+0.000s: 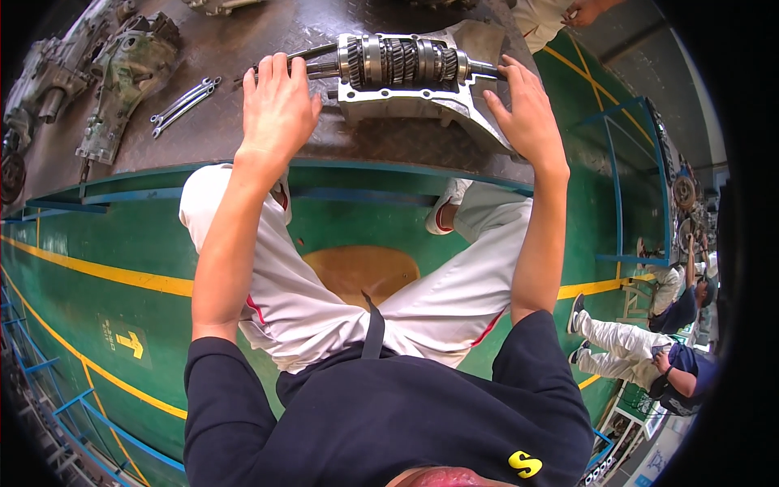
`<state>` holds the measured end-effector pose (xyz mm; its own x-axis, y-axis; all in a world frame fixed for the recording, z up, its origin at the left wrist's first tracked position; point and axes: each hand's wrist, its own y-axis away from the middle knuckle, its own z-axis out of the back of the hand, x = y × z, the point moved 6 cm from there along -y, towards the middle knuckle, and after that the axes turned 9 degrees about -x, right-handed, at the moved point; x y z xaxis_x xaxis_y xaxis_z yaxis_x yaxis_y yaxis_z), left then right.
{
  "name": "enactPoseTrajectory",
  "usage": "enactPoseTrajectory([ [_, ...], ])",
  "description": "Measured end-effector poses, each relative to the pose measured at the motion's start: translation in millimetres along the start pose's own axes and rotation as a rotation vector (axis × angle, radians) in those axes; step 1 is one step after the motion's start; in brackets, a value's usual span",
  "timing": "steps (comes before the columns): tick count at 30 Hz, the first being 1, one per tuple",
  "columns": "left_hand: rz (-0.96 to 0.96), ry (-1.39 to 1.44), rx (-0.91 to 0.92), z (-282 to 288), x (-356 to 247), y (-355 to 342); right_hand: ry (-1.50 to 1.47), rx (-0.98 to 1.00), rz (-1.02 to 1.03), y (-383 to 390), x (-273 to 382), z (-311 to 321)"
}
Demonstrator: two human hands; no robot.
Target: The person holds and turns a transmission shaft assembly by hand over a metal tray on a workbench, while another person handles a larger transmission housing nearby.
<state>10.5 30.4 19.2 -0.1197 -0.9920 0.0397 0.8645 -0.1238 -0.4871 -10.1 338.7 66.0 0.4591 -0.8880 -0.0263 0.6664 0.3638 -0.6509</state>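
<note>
An open metal gearbox housing [389, 107] lies on the bench in front of me. Inside it, a shaft carrying a row of gears [402, 63] runs from left to right. Beyond the left end of the housing, my left hand [280, 105] curls its fingers over the protruding shaft and rods [320, 66], thumb held apart. At the opposite end, my right hand [527, 114] closes around the thin shaft tip [484, 70], its thumb near the wide flange [479, 114]. My fingers partly hide both shaft ends.
Several combination wrenches [185, 105] lie left of my left hand. Dirty gearbox castings [130, 81] stand farther left on the metal bench [219, 61]. Across the bench a person's hand [580, 11] shows. Other people [641, 353] are at the right, near a blue-framed table [617, 187].
</note>
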Motion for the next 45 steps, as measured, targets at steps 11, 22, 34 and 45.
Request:
enactPoseTrajectory([
  [11, 0.01, 0.044, -0.008, 0, 5, -2, 0.082, 0.19, -0.102, 3, 0, -7],
  [22, -0.007, -0.034, 0.013, 0, 2, 1, 0.031, 0.08, -0.042, 5, -2, -8],
  [34, 0.003, -0.013, 0.014, 2, 3, -2, 0.031, 0.146, -0.095, 1, 2, -4],
  [45, -0.044, 0.095, -0.042, -4, 11, -2, 0.053, 0.11, -0.063, 2, 1, -3],
])
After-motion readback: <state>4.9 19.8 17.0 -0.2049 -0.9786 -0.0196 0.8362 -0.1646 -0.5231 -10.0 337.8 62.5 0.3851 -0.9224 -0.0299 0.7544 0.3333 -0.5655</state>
